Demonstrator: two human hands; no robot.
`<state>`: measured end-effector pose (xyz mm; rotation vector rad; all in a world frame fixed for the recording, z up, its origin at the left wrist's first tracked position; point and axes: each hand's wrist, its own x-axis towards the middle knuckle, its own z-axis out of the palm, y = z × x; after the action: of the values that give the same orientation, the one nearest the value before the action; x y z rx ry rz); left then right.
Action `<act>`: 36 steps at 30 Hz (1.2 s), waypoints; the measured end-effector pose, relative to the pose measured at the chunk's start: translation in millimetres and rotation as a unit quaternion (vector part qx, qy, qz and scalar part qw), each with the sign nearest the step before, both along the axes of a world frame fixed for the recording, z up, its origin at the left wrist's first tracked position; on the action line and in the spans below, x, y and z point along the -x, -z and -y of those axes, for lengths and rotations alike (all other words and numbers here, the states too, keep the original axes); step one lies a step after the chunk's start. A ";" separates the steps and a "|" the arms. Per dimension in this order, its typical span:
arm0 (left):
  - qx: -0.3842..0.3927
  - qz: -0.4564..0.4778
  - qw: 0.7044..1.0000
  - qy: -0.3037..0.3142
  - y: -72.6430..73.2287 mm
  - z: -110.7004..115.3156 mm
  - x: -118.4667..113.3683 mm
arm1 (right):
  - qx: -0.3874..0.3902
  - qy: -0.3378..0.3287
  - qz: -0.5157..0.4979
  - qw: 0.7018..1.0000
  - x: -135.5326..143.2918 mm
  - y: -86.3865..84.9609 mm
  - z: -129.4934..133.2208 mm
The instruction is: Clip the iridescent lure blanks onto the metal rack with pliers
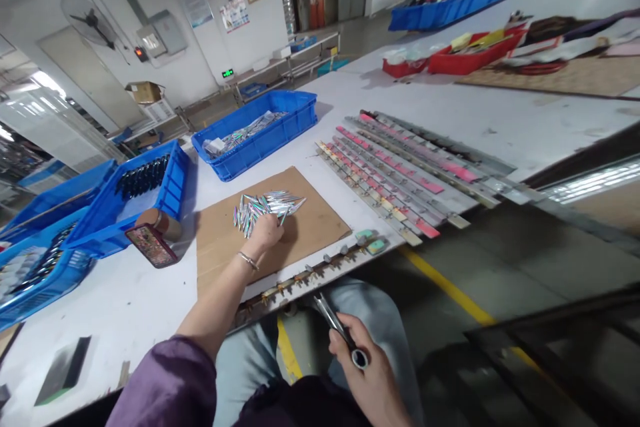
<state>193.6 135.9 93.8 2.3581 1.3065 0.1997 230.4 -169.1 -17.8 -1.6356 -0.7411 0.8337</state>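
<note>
My left hand (pixel 266 233) reaches over the sheet of brown cardboard (pixel 310 203), at the near side of a heap of shiny, iridescent, slender pointed metal pieces (pixel 273 200). Its fingers are closed, and one slim piece seems to stick out at the fingertips. Held above my lap, my right hand (pixel 367 367) wraps round a silvery metal tool (pixel 333 320) with a round, hollow end. Between the hands, along the table's front edge, lies a long metal strip (pixel 310 275) with a row of small clips and two greenish blocks (pixel 373 242) at its right end.
Several long strips with pink and yellow parts (pixel 390 173) lie to the right, some past the table edge. A blue bin (pixel 260 137) of shiny pieces stands behind the cardboard. A phone (pixel 151 244) leans on a brown jar (pixel 163 223) at the left. Red trays (pixel 470 60) sit farther back.
</note>
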 end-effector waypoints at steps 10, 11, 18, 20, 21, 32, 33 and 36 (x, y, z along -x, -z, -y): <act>0.324 0.460 0.826 -0.022 14.1 85.6 67.8 | -0.042 0.071 -0.633 0.769 15.6 -31.4 -27.9; 0.319 0.463 0.826 -0.026 16.9 91.0 70.9 | -0.040 0.057 -0.677 0.733 15.5 -32.8 -31.4; 0.228 0.421 0.878 -0.004 23.3 101.5 80.6 | -0.079 0.056 -0.295 0.951 33.2 -21.8 -44.5; 0.204 0.405 0.891 0.018 23.4 101.1 82.0 | -0.064 0.062 0.016 0.996 33.3 -14.4 -43.4; 0.187 0.391 0.901 0.036 23.4 100.9 82.5 | -0.047 0.052 0.137 0.988 31.3 -11.7 -42.4; 0.029 0.232 0.950 0.208 18.8 97.0 81.4 | -0.033 0.007 0.064 0.997 17.4 -18.5 -38.8; 0.015 0.223 0.949 0.223 18.7 96.5 80.7 | -0.051 0.009 -0.058 0.997 18.0 -17.6 -40.8; -0.008 0.230 0.944 0.235 20.9 97.1 79.4 | -0.082 -0.028 -0.392 0.916 19.2 -12.7 -46.3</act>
<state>114.2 38.8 72.9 2.3619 0.5113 0.5682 211.2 -122.8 -5.0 -0.9929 -0.2694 1.3134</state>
